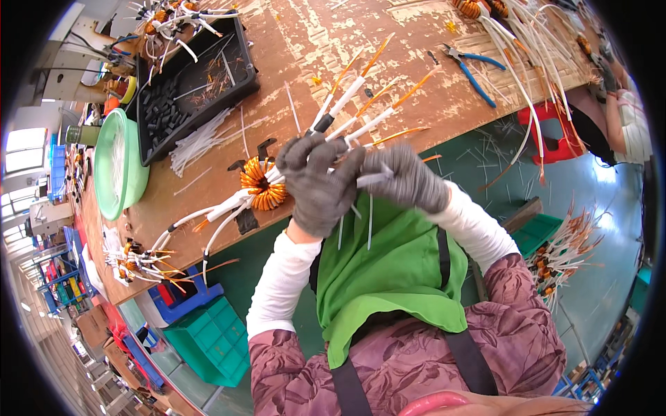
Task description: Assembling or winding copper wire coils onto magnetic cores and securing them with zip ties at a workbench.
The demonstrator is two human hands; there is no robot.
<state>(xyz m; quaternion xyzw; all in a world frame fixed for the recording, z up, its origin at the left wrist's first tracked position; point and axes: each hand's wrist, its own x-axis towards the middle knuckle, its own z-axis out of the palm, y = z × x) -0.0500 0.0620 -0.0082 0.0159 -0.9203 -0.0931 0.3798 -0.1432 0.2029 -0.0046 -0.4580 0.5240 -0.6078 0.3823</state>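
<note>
While a worn wooden workbench (312, 41) stretches far behind, a grey-gloved left hand (319, 184) closes around the white-sleeved leads of a copper-wound ring coil (261, 184), held just above the bench's near edge. The right hand (409, 179) pinches the same bundle (354, 118) beside it. Coil looks dense and stiff; its springy leads seem best gripped near the ring. Blue-handled pliers (475, 73) lie far right.
</note>
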